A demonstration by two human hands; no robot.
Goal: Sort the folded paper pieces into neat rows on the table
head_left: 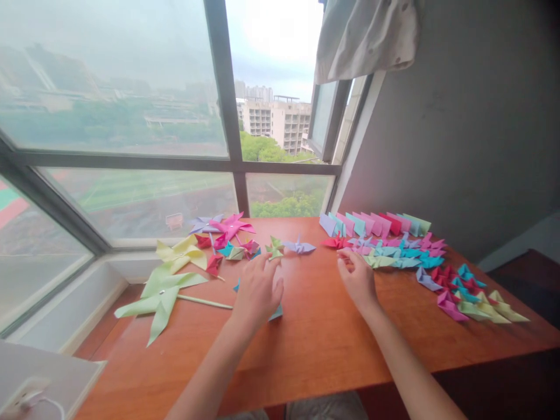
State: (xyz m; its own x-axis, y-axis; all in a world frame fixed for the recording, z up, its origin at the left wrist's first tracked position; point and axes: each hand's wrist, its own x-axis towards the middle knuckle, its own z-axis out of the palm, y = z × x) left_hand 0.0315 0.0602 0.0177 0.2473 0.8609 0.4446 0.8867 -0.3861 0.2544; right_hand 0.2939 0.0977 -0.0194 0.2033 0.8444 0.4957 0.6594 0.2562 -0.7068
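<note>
My left hand [259,287] reaches over the wooden table with its fingers apart, their tips near a light green folded paper piece [275,248]. Whether the tips touch it I cannot tell. Under the hand lies a blue paper piece [276,314], mostly hidden. A lavender paper crane [299,245] sits between the hands. To its right, my right hand [357,277] is half curled, thumb apart from the fingers, nothing visible in it. Just beyond it are a red paper crane [336,241] and rows of paper cranes [402,255] in pink, blue and green.
Paper pinwheels [163,293] and small folded pieces [236,253] lie on the left of the table [324,344]. Standing folded papers [371,224] line the back right, with paper boats [476,306] nearer the right edge. Windows [131,192] rise behind; a curtain [367,38] hangs above.
</note>
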